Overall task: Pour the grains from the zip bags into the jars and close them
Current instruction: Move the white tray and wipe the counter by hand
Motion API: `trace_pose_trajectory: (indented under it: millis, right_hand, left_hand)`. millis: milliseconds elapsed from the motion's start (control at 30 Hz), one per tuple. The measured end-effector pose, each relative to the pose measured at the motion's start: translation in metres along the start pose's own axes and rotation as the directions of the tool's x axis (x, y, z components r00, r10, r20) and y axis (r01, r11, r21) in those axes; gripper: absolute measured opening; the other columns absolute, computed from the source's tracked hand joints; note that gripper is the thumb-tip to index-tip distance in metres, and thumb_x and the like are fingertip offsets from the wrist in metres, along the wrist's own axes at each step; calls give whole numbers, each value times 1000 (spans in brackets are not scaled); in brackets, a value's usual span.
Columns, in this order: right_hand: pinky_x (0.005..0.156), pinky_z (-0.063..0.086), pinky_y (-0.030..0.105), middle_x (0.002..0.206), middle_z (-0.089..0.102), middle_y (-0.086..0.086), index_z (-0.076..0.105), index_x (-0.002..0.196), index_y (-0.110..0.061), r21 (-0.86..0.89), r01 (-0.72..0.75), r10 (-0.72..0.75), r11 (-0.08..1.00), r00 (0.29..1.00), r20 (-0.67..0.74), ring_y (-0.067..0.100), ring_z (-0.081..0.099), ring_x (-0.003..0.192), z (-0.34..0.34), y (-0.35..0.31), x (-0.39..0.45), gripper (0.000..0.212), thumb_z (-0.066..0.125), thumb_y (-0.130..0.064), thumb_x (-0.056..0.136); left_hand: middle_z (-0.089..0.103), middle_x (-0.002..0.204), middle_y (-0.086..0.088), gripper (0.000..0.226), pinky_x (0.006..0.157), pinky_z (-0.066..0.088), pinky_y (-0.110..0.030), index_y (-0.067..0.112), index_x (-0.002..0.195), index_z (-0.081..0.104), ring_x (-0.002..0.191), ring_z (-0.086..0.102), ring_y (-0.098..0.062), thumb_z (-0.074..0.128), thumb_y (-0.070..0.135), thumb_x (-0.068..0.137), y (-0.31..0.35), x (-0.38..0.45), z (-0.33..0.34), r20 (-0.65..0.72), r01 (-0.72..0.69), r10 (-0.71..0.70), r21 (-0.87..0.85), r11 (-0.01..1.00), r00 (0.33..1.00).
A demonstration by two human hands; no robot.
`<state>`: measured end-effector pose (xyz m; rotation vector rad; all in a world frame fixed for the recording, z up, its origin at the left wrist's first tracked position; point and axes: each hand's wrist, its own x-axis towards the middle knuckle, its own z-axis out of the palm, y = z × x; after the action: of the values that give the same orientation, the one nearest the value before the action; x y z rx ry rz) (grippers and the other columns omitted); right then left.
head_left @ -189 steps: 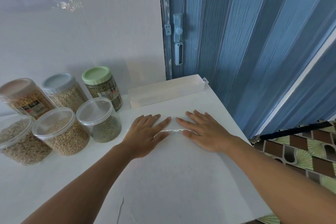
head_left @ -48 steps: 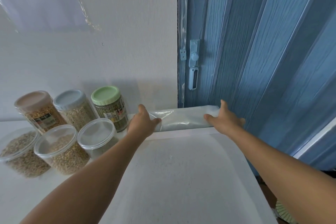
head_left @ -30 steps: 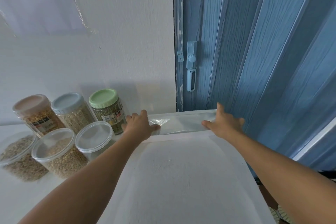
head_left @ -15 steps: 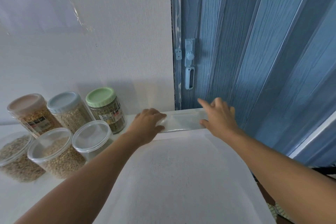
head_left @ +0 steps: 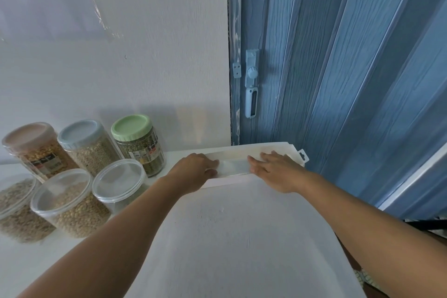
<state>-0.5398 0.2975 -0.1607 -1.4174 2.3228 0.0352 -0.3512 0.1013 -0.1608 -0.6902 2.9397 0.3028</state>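
Left hand (head_left: 196,167) and right hand (head_left: 275,167) now press flat-fingered on the folded empty zip bag (head_left: 233,167) in its long white box (head_left: 278,150), no longer rolling it | six jars (head_left: 70,203) lidded, full at left | task looks finished.

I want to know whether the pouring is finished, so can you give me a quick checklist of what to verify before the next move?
1. Lids on the back jars: the pink-lidded jar, blue-lidded jar and green-lidded jar are capped: ok.
2. Lids on the three front clear tubs: all covered: ok.
3. Jars hold grain: five do; contents of the nearest clear tub are unclear: cannot tell.
4. Left hand and right hand both rest on the flattened plastic pack: ok.
5. Pack emptied: looks flat, contents unclear: cannot tell.
6. Table free of spilled grain: ok.
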Motion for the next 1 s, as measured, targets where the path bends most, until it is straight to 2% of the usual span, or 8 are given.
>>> trace_pose_trajectory:
  millis: [133,200,300,400,600,700,833,1000]
  right_hand:
    - [128,-9,47,175,-6,0,-2,163,-47,-18,-34,35,999,999,14,26,-13,161,3,-2,2,60,2,-63,106]
    - [128,-11,47,175,-6,-2,-2,163,-48,0,-33,33,999,999,-2,24,-13,161,3,-3,-1,63,0,-67,103]
    - [128,-13,48,175,-6,-4,-3,161,-52,-19,-7,5,1000,994,-107,20,-14,160,4,3,-9,66,-2,-74,99]
    - [128,-13,44,174,-10,-5,-3,160,-54,-33,29,-33,999,990,-139,18,-15,160,7,6,-18,65,-1,-74,99]
    - [129,-5,42,175,1,1,10,162,-52,73,-37,42,997,997,-65,23,-7,161,3,-1,-10,66,-3,-69,100]
    - [127,9,44,168,18,5,26,161,-47,75,-90,99,993,988,-116,29,11,153,1,-7,-5,59,8,-63,107]
    - [119,21,44,158,30,6,25,157,-56,50,-101,104,994,992,-77,31,24,143,-4,-10,-7,55,8,-65,105]
    - [128,-2,47,175,9,5,5,162,-50,23,-86,86,996,996,14,28,-1,161,-6,-10,-9,69,-1,-75,98]
  left_hand:
    - [59,145,-6,43,109,45,-43,31,150,53,130,53,-26,47,41,109,0,3,-4,56,10,-12,31,999,998]
    - [52,153,-5,47,114,42,-44,32,154,47,137,49,-27,43,45,110,4,-4,-5,2,-3,3,81,997,1000]
    - [21,172,0,60,126,21,-48,42,164,21,158,19,-27,27,61,107,19,-25,-7,-131,-34,50,124,992,990]
    - [2,174,4,66,128,9,-45,47,164,5,161,2,-23,17,69,102,28,-36,-4,-41,-95,100,122,988,994]
    - [7,174,6,76,128,13,-44,46,163,17,161,5,-19,9,74,93,23,-30,4,122,-12,14,-15,1000,992]
    - [5,173,7,79,128,10,-47,47,162,19,161,2,-18,10,81,91,21,-23,2,189,38,-22,-84,996,982]
    - [-1,174,-3,65,128,8,-48,39,165,10,161,-3,-25,13,63,105,25,-15,-4,286,7,-8,3,1000,958]
    - [-3,174,2,72,129,4,-49,42,164,12,161,-4,-23,12,72,98,19,-14,0,273,39,-13,-89,995,962]
